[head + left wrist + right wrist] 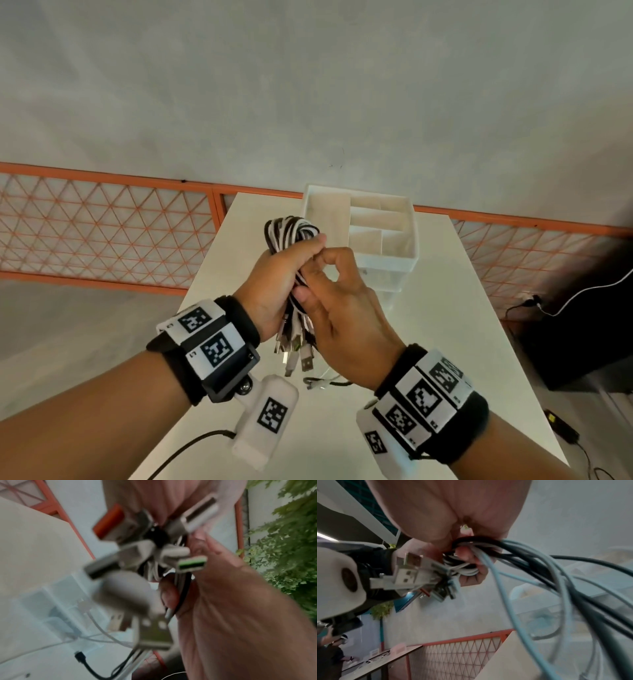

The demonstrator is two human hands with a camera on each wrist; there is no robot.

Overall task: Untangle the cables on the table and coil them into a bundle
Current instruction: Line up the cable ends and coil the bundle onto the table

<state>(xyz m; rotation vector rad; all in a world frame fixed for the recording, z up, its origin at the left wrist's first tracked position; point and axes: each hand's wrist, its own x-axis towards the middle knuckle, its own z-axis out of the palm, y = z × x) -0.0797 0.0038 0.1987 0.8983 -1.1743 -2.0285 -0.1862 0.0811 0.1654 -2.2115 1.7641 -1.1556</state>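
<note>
Head view: left hand [274, 291] grips black/white USB cable bundle [291, 229] above white desk [445, 308]; right hand [342, 308] pinches strands mid-bundle. Plugs [294, 356] hang below. Divided organiser box [363, 229] behind.

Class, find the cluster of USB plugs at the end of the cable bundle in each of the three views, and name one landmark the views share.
Head: USB plugs hang low centre, between both wrists.
Left wrist: USB plugs fill the centre, close and blurred.
Right wrist: USB plugs sit left of centre, below the palm.
Shared landmark: orange lattice fence.
</note>
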